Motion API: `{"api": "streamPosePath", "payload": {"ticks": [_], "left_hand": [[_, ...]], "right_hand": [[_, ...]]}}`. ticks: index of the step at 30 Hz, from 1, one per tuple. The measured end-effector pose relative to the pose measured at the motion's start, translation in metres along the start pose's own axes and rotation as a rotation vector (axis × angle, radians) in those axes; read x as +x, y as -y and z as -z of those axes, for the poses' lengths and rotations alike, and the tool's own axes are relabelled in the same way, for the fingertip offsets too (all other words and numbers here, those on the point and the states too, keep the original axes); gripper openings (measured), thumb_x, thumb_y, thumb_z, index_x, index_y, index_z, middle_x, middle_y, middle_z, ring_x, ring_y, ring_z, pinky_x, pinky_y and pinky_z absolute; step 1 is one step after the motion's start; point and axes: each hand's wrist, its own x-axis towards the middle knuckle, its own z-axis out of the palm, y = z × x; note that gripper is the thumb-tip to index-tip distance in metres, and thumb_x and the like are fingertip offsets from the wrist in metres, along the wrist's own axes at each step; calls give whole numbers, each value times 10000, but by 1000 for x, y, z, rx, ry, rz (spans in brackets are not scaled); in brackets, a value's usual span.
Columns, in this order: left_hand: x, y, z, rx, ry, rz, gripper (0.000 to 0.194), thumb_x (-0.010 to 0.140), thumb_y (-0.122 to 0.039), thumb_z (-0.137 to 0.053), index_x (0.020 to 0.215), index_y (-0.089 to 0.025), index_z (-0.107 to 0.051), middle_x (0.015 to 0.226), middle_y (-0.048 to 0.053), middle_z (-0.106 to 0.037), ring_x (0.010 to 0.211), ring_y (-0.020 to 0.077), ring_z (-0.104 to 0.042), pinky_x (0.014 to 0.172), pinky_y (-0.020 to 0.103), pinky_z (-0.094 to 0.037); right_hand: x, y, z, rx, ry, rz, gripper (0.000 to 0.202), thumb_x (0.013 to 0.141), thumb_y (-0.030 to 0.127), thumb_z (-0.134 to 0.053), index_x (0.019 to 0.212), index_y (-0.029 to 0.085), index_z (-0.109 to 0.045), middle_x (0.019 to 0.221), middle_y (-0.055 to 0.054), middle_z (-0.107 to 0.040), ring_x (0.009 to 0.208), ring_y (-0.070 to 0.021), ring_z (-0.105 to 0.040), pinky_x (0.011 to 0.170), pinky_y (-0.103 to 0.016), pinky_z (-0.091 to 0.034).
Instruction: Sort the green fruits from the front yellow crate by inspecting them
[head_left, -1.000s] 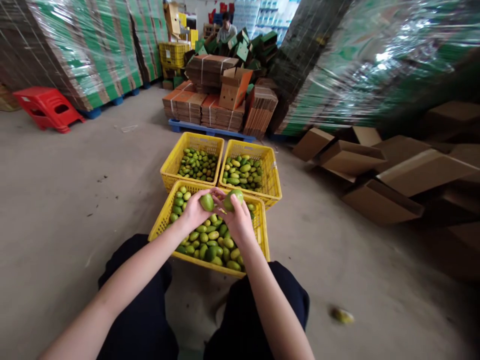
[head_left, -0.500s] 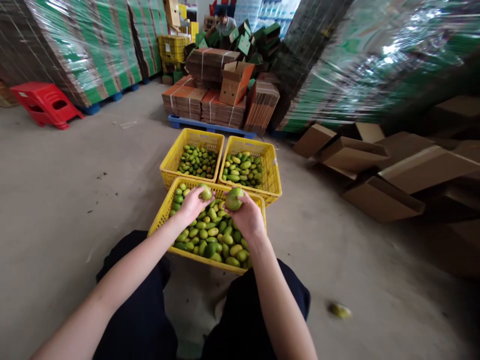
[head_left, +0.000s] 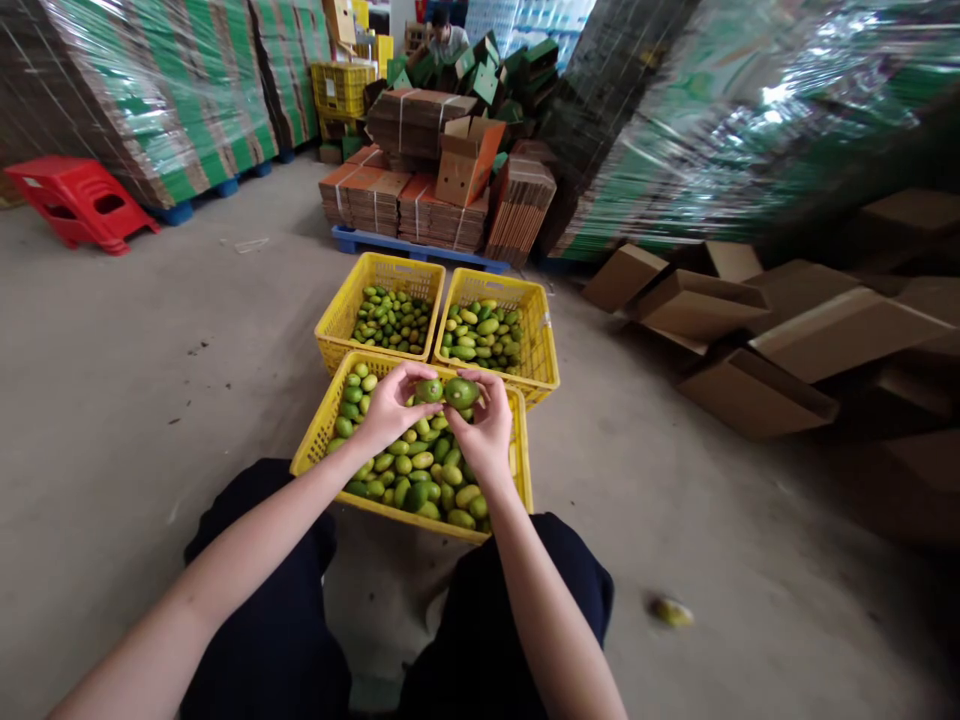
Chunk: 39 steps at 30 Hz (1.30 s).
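Your left hand point(head_left: 386, 408) and right hand point(head_left: 486, 425) each pinch a green fruit point(head_left: 429, 390) point(head_left: 460, 392) — fingers closed around them — above the near crate point(head_left: 319, 440).

Yellow crates point(head_left: 336, 410) — moulded plastic lattice, slightly glossy. The green fruits point(head_left: 420, 470) have smooth, waxy skins. Floor point(head_left: 150, 370) — matt, rough concrete. Cardboard boxes point(head_left: 705, 305) matt brown; the pallet stacks point(head_left: 150, 90) wear shiny plastic wrap.

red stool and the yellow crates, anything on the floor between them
Head view: mostly bare concrete between the red stool and the yellow crates; only a small pale scrap and dark specks.
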Motion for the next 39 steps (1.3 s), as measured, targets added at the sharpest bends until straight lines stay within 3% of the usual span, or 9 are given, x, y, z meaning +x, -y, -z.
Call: {"api": "streamPosePath", "payload": {"ticks": [10,14,18,23,26,29,32,36,39], "left_hand": [[3,-1,1,-158,-89,142,388,488,61,-830,765,-158,-667,903,23,-675,963,144,-620,915,213,-451],[10,1,8,-160,-86,305,340,586,-124,-865,868,-157,-678,855,20,-699,772,130,-654,712,201,-525],[15,7,17,-183,30,615,255,748,-354,-773,797,-120,-687,669,45,-684,515,117,-617,470,187,-496],[16,12,19,-172,-23,734,230,811,-348,-715,783,-120,-689,635,48,-683,437,94,-587,418,164,-474],[14,6,13,-191,-62,642,149,763,-231,-762,836,-131,-680,722,43,-699,556,115,-643,519,186,-523],[11,-4,5,-280,-110,402,363,603,14,-809,898,-148,-674,894,33,-709,782,121,-680,741,181,-530],[7,-12,0,-289,-76,312,456,526,93,-799,880,-172,-689,965,19,-701,921,131,-666,862,185,-497],[4,-13,0,-243,-34,249,413,534,76,-798,839,-188,-714,971,15,-700,996,144,-647,907,200,-492],[5,-10,4,-288,-72,285,423,582,56,-779,922,-190,-727,1023,12,-702,1007,139,-650,919,196,-489]], "right_hand": [[2,2,1,47,25,-51,352,659,177,-738,980,254,-613,1057,-20,-660,1017,-204,-624,932,-354,-498],[6,3,4,225,43,-345,364,661,344,-779,949,247,-579,888,14,-692,779,-187,-676,663,-316,-578],[13,-3,10,294,131,-690,339,680,487,-759,793,218,-589,655,-4,-683,463,-172,-620,346,-262,-454],[15,-9,9,351,170,-810,362,673,538,-757,716,214,-600,561,5,-649,333,-123,-524,258,-228,-367],[13,-7,8,303,107,-679,366,641,473,-798,797,217,-589,648,26,-667,416,-118,-563,303,-207,-401],[12,-4,8,236,45,-392,430,588,339,-848,920,244,-592,794,39,-676,627,-133,-622,453,-207,-492],[11,-3,7,217,49,-200,449,578,252,-849,960,269,-613,920,24,-671,830,-157,-628,677,-252,-537],[10,-1,7,235,37,-137,402,600,222,-826,952,277,-640,1034,10,-661,913,-172,-618,799,-299,-523],[10,2,7,270,14,-195,418,625,245,-806,1010,282,-648,1052,8,-666,897,-174,-627,800,-306,-528]]}}
